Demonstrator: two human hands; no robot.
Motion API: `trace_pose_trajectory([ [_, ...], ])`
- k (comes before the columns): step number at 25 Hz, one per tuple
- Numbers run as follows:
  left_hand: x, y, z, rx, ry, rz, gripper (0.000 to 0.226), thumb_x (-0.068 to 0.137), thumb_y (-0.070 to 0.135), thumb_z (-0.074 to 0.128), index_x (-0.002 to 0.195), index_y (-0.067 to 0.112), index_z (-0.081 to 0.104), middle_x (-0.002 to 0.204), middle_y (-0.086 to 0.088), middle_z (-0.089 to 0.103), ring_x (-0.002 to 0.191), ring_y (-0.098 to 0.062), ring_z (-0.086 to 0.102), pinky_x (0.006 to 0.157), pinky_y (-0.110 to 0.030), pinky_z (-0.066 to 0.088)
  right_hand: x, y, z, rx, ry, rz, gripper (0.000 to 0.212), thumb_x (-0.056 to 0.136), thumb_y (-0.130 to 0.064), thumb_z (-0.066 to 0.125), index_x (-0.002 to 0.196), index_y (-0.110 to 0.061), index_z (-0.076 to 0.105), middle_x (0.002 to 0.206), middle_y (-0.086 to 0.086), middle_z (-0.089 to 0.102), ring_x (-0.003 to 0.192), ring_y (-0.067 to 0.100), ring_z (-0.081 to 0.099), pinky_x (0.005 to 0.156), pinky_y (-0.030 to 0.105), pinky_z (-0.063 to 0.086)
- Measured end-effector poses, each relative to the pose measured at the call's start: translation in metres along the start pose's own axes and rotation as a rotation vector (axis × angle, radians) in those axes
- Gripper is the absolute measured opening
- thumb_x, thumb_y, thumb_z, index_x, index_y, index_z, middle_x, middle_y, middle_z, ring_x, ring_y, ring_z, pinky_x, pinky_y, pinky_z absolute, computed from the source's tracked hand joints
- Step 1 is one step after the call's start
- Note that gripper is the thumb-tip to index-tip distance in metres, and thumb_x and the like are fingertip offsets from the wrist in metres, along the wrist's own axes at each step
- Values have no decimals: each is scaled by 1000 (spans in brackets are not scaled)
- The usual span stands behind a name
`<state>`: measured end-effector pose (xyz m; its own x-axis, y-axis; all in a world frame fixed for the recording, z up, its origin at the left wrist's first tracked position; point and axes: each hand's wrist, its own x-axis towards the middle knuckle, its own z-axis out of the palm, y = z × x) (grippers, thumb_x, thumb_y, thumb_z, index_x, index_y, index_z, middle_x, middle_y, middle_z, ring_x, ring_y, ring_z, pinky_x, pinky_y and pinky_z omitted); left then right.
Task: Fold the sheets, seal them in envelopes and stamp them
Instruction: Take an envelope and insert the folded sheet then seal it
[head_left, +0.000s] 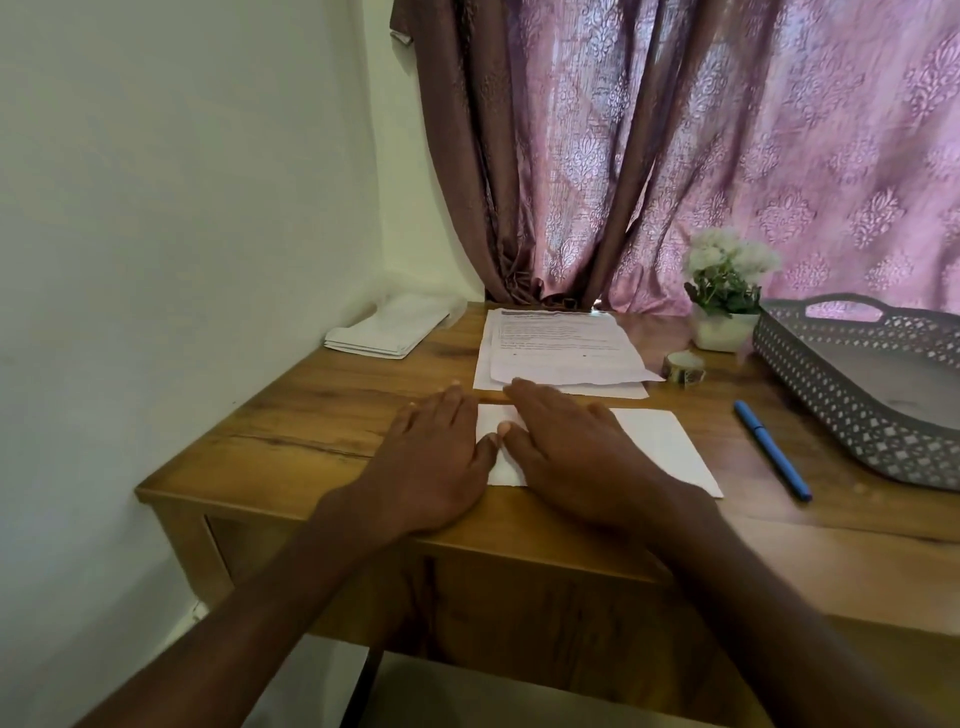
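Head view, wooden desk (322, 415) by wall, pink curtain (727, 156), both flat released grips pressing folded sheet (654, 441)

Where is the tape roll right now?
In the head view the tape roll sits on the desk to the right, just right of the stack of printed sheets, in front of the flower pot and left of the grey tray.

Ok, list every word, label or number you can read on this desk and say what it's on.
None can be read.
Printed sheets: a dark header band and lines of text, too blurred to read.
Tape roll: a pattern, no legible words.
Folded sheet under both hands: blank on the side showing.
Pen, envelopes, tray: no visible markings.
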<state>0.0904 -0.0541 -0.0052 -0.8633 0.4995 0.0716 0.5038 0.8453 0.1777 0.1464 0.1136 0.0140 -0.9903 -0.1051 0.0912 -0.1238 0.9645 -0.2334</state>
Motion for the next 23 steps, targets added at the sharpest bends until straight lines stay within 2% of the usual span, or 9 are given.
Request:
trace_pose_trajectory([
  [3,3,-1,6,40,-23,-8,67,111,53,16,168,20,2,177,-1,-2,162,-17,-2,130,-39,-2,2,7,11,-64,-82,70,67,108,-58,18,166,-27,6,175,-6,3,160,14,1,129,53,2],
  [9,3,-2,6,75,-56,-10,68,110,54,14,168,22,-1,176,0,-6,162,-17,-4,131,-41,-1,-12,31,1,-82,-127,134,67,108,-60,14,166,-31,-1,174,-9,-5,160,12,-5,129,49,-5],
  [15,2,-2,2,73,-73,0,68,110,55,13,168,22,-2,176,1,-8,162,-17,-5,131,-42,-1,-37,83,-15,-91,-109,302,66,107,-61,11,165,-34,-2,173,-11,-7,159,10,-4,128,53,0],
  [23,0,0,-2,85,-106,-14,68,110,55,14,168,24,-4,176,2,-10,162,-16,-7,131,-41,-2,-38,86,-13,-101,-92,316,67,107,-60,11,166,-31,-1,174,-9,-6,160,12,-3,128,55,0],
])
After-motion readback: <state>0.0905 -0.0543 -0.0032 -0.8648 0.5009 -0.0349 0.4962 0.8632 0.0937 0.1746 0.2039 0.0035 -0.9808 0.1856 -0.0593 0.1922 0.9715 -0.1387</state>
